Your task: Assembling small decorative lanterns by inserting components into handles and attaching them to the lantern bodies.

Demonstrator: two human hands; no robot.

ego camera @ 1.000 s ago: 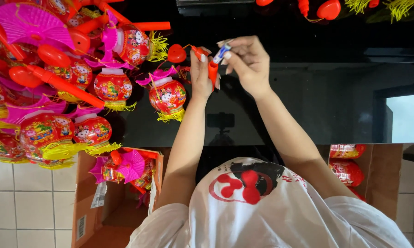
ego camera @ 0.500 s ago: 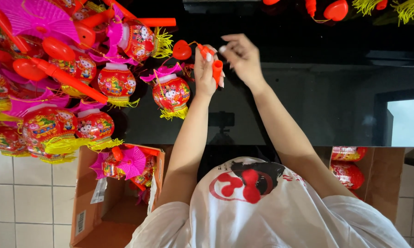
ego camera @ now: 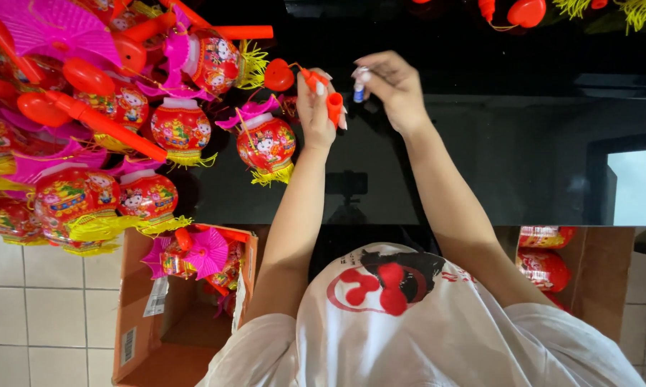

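Since the earlier frames, the two hands had drawn apart: the small blue-and-white cylinder that had sat against the handle was now pulled clear to the right. Both arms reached straight out over the glossy black table [ego camera: 480,165], elbows bent slightly. The left hand [ego camera: 317,107] was closed around a smooth orange plastic handle [ego camera: 333,107], fingers curled, the handle's end sticking out past the knuckles. A thin cord ran from it to a red heart-shaped piece [ego camera: 278,75]. The right hand [ego camera: 391,84] pinched the cylinder [ego camera: 359,90] between thumb and fingertips, the other fingers folded in, just beside the handle but not touching it. Just left of the left hand lay a round red lantern [ego camera: 266,143], shiny, printed with pictures, with a pink top and a yellow fringe. More such lanterns were heaped further left. A brown cardboard box [ego camera: 158,337] stood on the tiled floor below.
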